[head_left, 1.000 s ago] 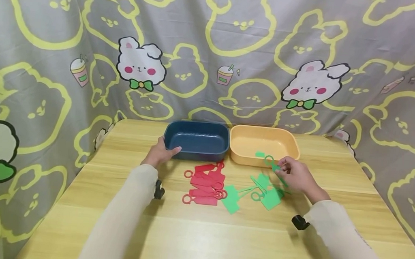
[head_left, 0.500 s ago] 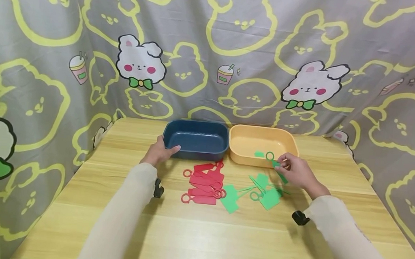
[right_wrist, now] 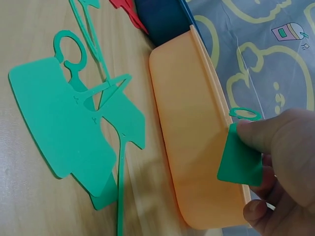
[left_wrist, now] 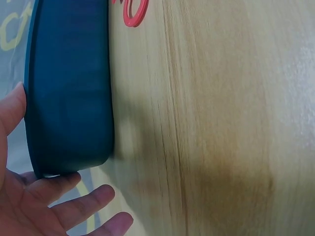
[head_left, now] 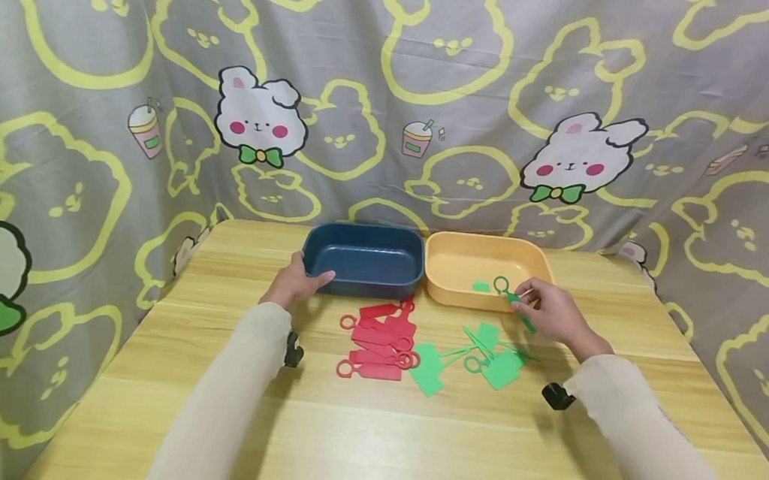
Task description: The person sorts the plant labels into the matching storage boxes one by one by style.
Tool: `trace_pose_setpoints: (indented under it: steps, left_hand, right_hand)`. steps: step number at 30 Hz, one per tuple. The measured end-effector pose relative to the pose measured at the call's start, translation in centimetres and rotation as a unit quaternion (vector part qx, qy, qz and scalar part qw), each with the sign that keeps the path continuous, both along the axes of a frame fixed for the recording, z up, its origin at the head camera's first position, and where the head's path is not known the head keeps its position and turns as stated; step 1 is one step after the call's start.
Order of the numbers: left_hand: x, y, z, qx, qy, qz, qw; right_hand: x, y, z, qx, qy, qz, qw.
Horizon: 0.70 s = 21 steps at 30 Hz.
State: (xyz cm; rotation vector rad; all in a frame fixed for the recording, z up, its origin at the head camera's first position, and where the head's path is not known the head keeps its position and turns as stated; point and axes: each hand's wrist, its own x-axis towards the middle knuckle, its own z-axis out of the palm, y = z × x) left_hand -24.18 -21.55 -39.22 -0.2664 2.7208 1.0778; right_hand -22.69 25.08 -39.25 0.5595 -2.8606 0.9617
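At the left end of the dark blue bin [head_left: 362, 289], my left hand [head_left: 291, 284] holds its near corner. The thumb lies at the rim, with a finger against the outer end wall. My right hand [head_left: 553, 312] pinches a green plastic loop tag [right_wrist: 241, 160] between thumb and fingers, at the near right rim of the orange bin [right_wrist: 187, 132]. The tag's ring [head_left: 501, 284] points up and left. Another green piece [head_left: 481, 286] lies inside the orange bin. In front of that bin is a pile of green loop tags [head_left: 502, 368] with thin tails.
Several red loop tags [head_left: 380, 337] lie in an overlapping pile before the blue bin. Both bins stand side by side near the back of the wooden table [head_left: 369, 435]. A patterned curtain [head_left: 371, 66] hangs behind and at both sides.
My right hand has moved slightly up and right in the head view with the green loop tag, whose ring now overlaps the orange bin's inside. The left hand stays on the blue bin.
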Motion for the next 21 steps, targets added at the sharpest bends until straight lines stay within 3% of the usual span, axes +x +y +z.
trace_pose_setpoints:
  steps: [21]
  left_hand:
    - [0.1, -0.1, 0.1, -0.004, 0.003, -0.008, 1.0000]
  right_hand:
    - [-0.5, 0.4, 1.2, 0.017, 0.013, -0.020, 0.9996]
